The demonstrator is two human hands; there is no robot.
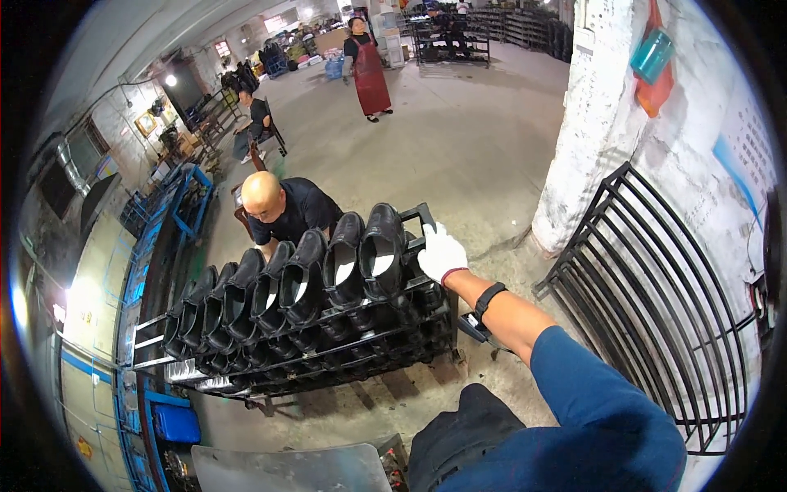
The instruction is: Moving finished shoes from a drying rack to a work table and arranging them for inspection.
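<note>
Head view, and what a full load! Near left, a blue bin (177, 423) sits low, presumably tucked out of the way. Next, mid-scene, the rack (150, 342), its black shoes (303, 279) ranked side by side, likely to save room (a co-worker (307, 205) bends just beyond). At its right end, the gloved right hand (443, 254) has fingers wrapped round the corner bar, a natural handhold; the left hand's out of sight, fingers unknowable. Farther right, a slatted frame (648, 305) leans against the wall.
</note>
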